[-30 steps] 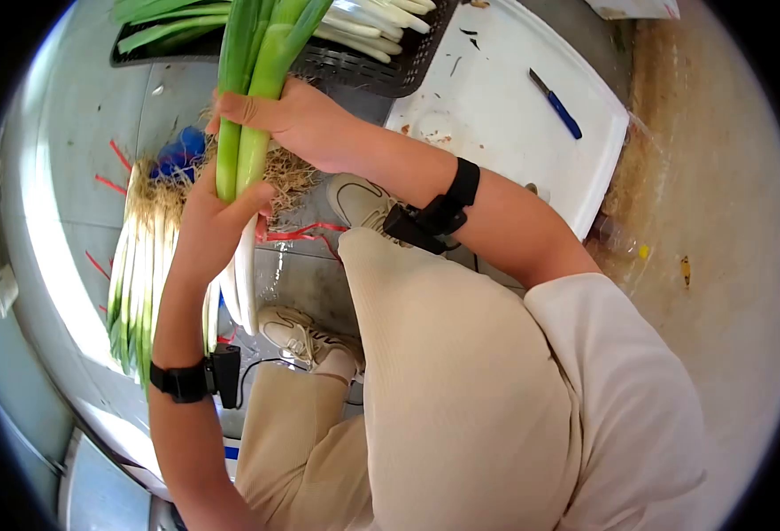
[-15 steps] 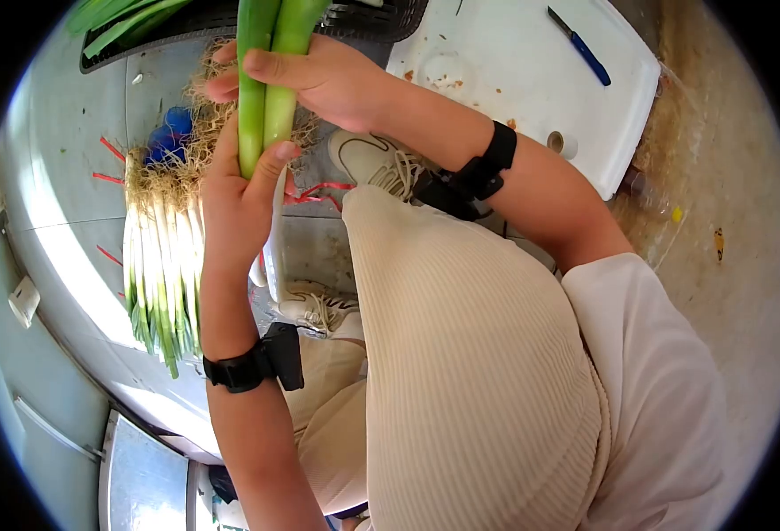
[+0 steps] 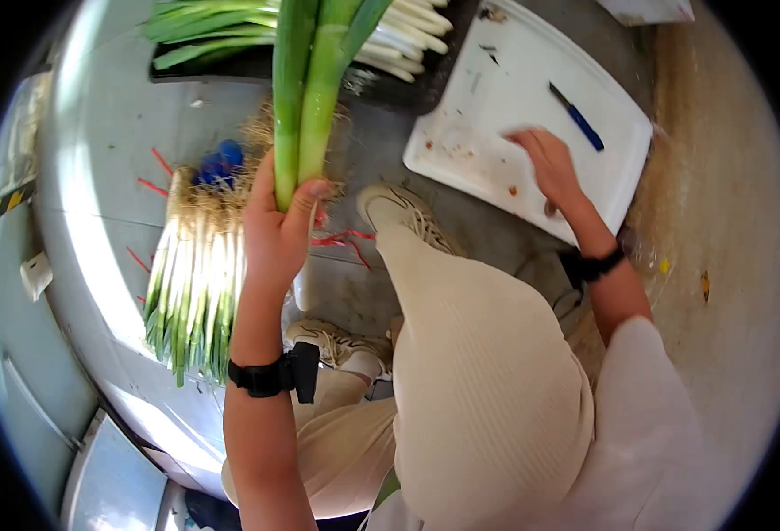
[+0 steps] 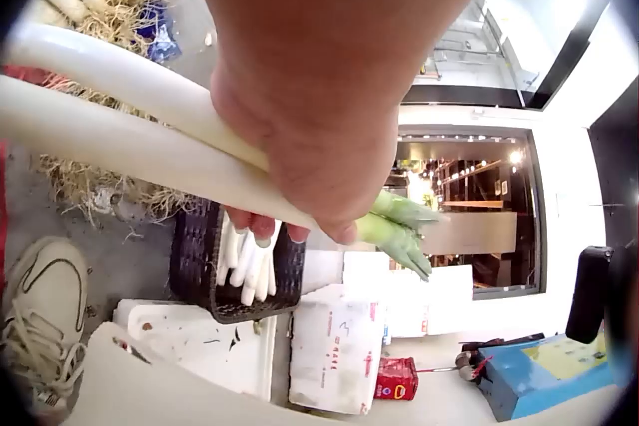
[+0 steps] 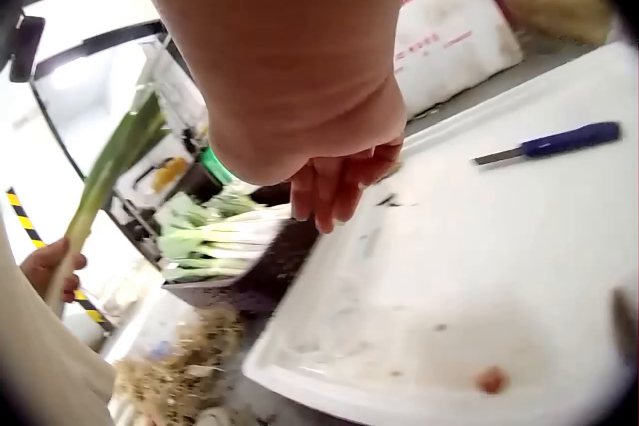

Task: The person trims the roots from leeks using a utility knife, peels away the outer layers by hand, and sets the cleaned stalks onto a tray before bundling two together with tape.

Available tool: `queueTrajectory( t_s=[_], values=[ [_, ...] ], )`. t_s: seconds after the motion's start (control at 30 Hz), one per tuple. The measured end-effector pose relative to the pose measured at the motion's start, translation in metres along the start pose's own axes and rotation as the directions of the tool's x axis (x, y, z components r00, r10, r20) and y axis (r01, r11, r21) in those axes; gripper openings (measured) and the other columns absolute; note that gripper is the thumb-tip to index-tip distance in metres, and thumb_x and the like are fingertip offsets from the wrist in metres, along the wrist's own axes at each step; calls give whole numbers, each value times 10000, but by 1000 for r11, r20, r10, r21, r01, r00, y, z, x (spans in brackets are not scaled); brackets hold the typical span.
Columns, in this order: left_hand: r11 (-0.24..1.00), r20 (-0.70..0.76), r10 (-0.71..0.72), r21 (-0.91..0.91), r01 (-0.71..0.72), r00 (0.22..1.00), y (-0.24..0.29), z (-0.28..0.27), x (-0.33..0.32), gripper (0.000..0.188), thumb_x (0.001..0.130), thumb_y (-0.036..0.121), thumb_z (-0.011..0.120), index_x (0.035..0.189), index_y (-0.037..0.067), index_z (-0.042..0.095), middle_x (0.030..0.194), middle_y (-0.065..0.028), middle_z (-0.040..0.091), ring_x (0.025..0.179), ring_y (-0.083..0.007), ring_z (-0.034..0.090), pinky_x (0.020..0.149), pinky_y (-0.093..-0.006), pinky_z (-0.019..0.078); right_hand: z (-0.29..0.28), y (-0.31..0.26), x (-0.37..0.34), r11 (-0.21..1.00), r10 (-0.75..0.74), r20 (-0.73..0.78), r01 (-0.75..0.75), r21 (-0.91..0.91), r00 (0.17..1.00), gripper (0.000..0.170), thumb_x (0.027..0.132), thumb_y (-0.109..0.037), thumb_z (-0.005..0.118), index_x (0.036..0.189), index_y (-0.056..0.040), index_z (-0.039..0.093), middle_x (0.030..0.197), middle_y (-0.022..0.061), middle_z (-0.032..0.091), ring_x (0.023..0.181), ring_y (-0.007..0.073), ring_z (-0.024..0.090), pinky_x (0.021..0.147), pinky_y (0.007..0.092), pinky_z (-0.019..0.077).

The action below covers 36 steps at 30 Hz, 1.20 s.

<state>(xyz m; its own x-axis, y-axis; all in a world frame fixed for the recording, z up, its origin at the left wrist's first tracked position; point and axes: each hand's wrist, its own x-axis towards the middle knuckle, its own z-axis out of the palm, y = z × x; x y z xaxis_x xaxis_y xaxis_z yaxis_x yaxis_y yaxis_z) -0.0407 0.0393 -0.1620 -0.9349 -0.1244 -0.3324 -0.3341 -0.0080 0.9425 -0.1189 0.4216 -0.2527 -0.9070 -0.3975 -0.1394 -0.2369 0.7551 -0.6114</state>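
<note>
In the head view my left hand (image 3: 275, 234) grips two thick green onions (image 3: 319, 111), their green tops pointing away from me. The left wrist view shows their long white stalks (image 4: 130, 151) passing through that hand, with the fingertips curled beneath. My right hand (image 3: 549, 164) holds nothing and hovers over the white tray (image 3: 456, 146), fingers loosely bent. A knife with a blue handle (image 3: 585, 128) lies on the tray, just beyond the right hand; its blade (image 5: 499, 157) is plain in the right wrist view.
A dark plastic crate (image 3: 231, 69) at the back bears trimmed green onions (image 3: 408, 31). On the floor at left lies a bundle of untrimmed green onions (image 3: 195, 274) with roots, near red ties (image 3: 346, 241) and a blue item (image 3: 222, 162). Scraps dot the tray; my shoe (image 3: 403, 212) is beside it.
My right hand has let go of the green onions and moved right, over the tray towards the knife. My left hand still holds the onions.
</note>
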Motion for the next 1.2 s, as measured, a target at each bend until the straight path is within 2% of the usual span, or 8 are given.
queueTrajectory(
  t_s=[0.27,0.37,0.67,0.77,0.9,1.03,1.13,1.2],
  values=[
    [982,-64,184,-40,-187,981,64,-26,-1,467,979,79,603,1410,36,429,921,-67,654,645,-95,559,567,-240,474,-14,135,-137,827,440,-429,-542,-150,789,429,931,-308,609,1220,8,621,1029,205,670,1014,352,618,927,438,462],
    [960,-105,266,-55,-273,958,90,-35,-6,467,985,91,597,1413,40,418,933,-82,657,658,-110,576,580,-252,492,8,166,-156,668,724,-278,-742,56,631,591,845,-497,718,1148,5,652,987,188,688,962,327,647,867,426,497],
    [899,-198,371,-169,-404,907,145,-55,-60,337,997,189,593,1271,28,479,959,-84,615,653,-145,594,580,-283,515,69,196,-149,666,741,-174,-676,315,649,523,796,-432,784,989,47,698,863,141,700,800,241,646,757,387,511],
    [885,-225,381,-194,-424,897,152,-64,-78,375,999,193,593,1310,29,463,959,-86,614,659,-153,598,589,-291,519,47,148,-123,353,921,51,-884,306,385,634,764,-396,835,1106,108,662,1017,210,701,952,309,666,842,429,522],
    [853,-251,404,-244,-461,880,149,-82,-94,468,1006,179,588,1408,40,392,961,-87,632,652,-136,599,586,-274,509,21,121,-121,423,855,153,-837,348,496,580,809,-328,806,1149,115,645,1123,197,687,1025,311,648,862,435,505],
    [849,-334,406,-207,-486,851,148,-92,-106,463,1000,178,599,1395,33,407,923,-90,642,617,-124,591,558,-259,509,-39,120,-67,766,631,-259,-533,359,731,448,826,-310,746,1063,61,660,951,122,670,842,227,586,789,392,479],
    [826,-329,426,-238,-511,842,152,-90,-108,451,1003,172,591,1393,26,418,932,-89,638,621,-111,587,555,-252,521,-144,-57,-18,911,338,-391,-192,366,856,218,861,-233,690,950,-36,658,737,-22,501,658,94,423,588,289,348],
    [825,-304,425,-258,-504,852,155,-85,-113,406,1004,192,590,1342,26,437,936,-93,625,628,-122,587,552,-263,517,-186,-153,4,829,220,-331,3,559,917,232,938,-126,643,1130,5,630,1027,43,685,949,111,610,874,259,458]
  ],
)
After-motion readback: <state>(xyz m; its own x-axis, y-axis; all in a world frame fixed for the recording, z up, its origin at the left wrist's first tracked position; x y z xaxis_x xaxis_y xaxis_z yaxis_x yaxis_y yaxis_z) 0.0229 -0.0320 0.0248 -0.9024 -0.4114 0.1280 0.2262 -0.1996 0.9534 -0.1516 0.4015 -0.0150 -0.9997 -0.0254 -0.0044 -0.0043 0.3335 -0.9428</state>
